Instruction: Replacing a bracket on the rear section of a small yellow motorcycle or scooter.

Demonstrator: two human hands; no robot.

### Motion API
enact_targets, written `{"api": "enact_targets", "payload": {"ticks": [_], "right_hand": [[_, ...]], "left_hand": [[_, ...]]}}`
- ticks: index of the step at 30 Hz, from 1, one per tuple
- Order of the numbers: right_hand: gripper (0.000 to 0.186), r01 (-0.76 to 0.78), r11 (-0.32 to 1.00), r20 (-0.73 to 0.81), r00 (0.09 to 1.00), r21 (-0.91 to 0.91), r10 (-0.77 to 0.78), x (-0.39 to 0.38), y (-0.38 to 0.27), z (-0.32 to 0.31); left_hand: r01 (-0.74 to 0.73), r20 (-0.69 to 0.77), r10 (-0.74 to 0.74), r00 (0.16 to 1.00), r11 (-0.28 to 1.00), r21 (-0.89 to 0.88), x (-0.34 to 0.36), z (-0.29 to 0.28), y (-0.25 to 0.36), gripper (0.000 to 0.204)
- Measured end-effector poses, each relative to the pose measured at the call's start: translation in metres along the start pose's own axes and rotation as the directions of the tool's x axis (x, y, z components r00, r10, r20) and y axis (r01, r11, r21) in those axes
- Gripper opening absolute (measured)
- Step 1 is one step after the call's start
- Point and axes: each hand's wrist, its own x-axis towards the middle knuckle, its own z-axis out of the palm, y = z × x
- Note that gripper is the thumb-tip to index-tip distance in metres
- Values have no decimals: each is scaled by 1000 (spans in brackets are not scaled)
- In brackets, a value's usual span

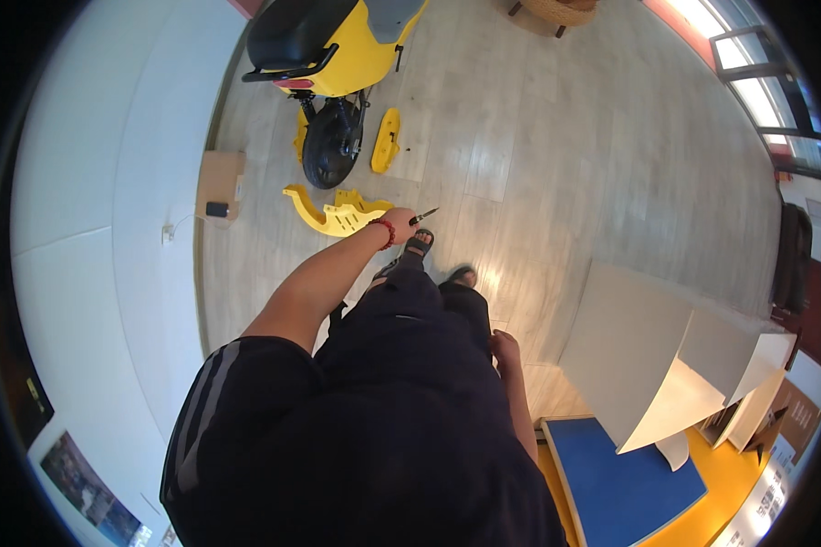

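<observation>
My left hand (400, 221), with a red bead bracelet at its wrist, reaches forward above my feet. Its fingers are closed round a slim screwdriver (426, 215), whose pointed end sticks out to the right. My right hand (504, 348) hangs beside my right thigh with its fingers curled in; what it holds, if anything, is hidden. Just beyond my left hand, yellow plastic panels (345, 219) lie on the floor. Farther off stands a yellow and black scooter (356, 55), its black wheel (332, 146) exposed and towards me.
Another yellow panel (386, 140) lies right of the wheel. By the left wall are a flat cardboard piece (219, 173) and a black charger (217, 210) with a cable to a wall socket (168, 234). A pale cabinet (625, 346) and a blue-topped yellow table (611, 483) stand at my right.
</observation>
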Motion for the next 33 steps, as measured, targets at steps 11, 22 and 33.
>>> {"api": "enact_targets", "payload": {"ticks": [11, 22, 33], "right_hand": [[35, 2, 966, 226, 972, -260, 59, 53, -154, -84], [29, 538, 805, 878, 476, -251, -45, -76, -314, 45], [22, 639, 724, 829, 532, -260, -172, -102, -378, 81]], "left_hand": [[142, -65, -267, 961, 686, -714, -67, 31, 58, 20], [-260, -247, -192, 950, -44, -965, -87, 14, 205, 10], [-347, -412, -228, 882, 276, -896, -76, -48, 210, 18]]}}
